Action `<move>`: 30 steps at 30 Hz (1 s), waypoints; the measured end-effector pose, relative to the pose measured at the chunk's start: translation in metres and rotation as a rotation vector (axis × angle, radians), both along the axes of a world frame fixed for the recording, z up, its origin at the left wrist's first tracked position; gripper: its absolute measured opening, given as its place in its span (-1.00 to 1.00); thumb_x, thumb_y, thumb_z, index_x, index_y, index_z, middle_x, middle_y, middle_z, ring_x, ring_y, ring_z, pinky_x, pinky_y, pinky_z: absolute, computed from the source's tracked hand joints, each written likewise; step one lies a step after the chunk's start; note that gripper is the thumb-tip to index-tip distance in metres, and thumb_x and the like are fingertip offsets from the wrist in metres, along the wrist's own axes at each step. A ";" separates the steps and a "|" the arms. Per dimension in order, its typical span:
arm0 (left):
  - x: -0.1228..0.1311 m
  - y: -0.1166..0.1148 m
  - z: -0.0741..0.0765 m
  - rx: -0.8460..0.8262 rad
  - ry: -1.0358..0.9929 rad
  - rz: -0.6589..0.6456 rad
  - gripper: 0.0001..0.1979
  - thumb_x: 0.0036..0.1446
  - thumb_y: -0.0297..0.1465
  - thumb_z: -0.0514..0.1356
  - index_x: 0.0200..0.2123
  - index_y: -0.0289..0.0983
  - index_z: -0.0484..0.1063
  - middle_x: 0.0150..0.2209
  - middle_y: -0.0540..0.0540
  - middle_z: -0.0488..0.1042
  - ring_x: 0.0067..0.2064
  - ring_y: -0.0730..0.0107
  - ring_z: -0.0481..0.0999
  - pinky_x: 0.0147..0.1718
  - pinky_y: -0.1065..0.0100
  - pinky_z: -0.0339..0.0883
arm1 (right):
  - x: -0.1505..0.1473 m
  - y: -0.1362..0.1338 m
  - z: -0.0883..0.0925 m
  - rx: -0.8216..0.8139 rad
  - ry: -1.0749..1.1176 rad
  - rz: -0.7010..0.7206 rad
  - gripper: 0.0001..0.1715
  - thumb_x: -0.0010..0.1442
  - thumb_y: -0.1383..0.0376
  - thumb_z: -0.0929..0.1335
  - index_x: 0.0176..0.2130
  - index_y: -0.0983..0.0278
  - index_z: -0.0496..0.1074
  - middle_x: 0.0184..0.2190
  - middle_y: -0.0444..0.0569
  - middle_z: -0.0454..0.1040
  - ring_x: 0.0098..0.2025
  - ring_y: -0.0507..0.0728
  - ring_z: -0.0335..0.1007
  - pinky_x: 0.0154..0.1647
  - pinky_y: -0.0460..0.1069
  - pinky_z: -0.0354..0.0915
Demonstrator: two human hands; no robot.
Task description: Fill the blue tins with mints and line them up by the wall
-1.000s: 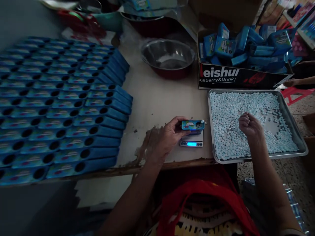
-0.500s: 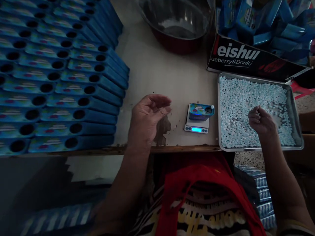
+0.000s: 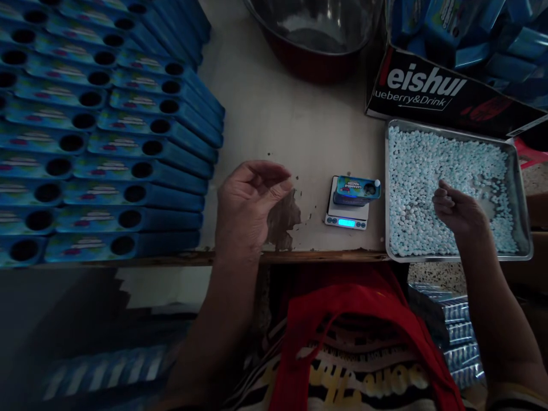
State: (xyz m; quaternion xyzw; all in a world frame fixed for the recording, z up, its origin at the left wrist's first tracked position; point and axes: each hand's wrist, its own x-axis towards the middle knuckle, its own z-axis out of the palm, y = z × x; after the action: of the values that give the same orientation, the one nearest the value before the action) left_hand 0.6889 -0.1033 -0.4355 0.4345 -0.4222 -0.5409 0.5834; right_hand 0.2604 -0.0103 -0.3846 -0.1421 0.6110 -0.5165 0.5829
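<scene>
A small blue box of candy [image 3: 356,191] stands on a white digital scale [image 3: 362,213] with a lit blue display. The box has a round hole in its top, and a small white candy sits at its right end. My left hand [image 3: 248,208] hovers over the table left of the scale, fingers loosely curved and thumb apart, holding nothing. Over the metal tray [image 3: 387,194] of pale blue and white candies [image 3: 417,191] is my right hand [image 3: 462,212]. Its fingers are curled closed, and whatever they might hold is hidden.
Rows of blue boxes [image 3: 171,197] with round holes fill the table's left side. A large metal bowl [image 3: 317,63] stands at the back. Behind the tray is a black carton [image 3: 428,94] full of blue boxes. The table's front edge [image 3: 308,257] runs before me.
The view has shifted a little. My left hand has drawn slightly left, away from the scale. My right hand remains over the tray with its fingers curled, and the box stays on the scale.
</scene>
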 end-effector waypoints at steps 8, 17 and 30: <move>-0.005 0.004 -0.003 0.012 -0.143 -0.183 -0.48 -0.10 -0.38 0.62 -0.04 -0.24 0.59 -0.08 -0.12 0.69 0.00 0.21 0.68 0.10 0.16 0.58 | 0.034 -0.001 -0.005 0.012 0.304 0.112 -0.66 -0.02 0.25 0.69 -0.26 0.23 0.62 -0.40 -0.11 0.52 -0.42 -0.03 0.33 -0.49 -0.16 0.24; -0.018 0.013 -0.001 0.005 -0.384 -0.338 -0.36 0.01 -0.21 0.61 0.15 -0.14 0.57 0.08 -0.16 0.70 0.20 0.00 0.67 0.33 -0.13 0.48 | 0.046 -0.009 0.009 -0.010 0.241 0.185 -0.65 0.03 0.31 0.63 -0.17 0.20 0.60 -0.33 -0.10 0.52 -0.36 0.01 0.37 -0.40 -0.09 0.30; -0.054 -0.006 -0.007 -0.118 -0.532 -0.462 -0.48 0.02 -0.31 0.60 0.06 -0.14 0.63 -0.06 -0.10 0.72 0.02 0.03 0.71 0.09 0.13 0.57 | 0.065 -0.011 -0.007 -0.321 1.140 0.297 -0.86 0.33 0.15 0.50 -0.13 0.10 0.70 0.13 0.11 0.63 0.32 0.42 0.44 0.42 0.39 0.28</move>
State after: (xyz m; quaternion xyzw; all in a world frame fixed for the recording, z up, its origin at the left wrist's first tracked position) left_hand 0.6347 -0.1090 -0.4429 0.4190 -0.6768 -0.5011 0.3394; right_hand 0.3252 -0.0217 -0.3911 -0.5660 0.7150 -0.3577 0.2013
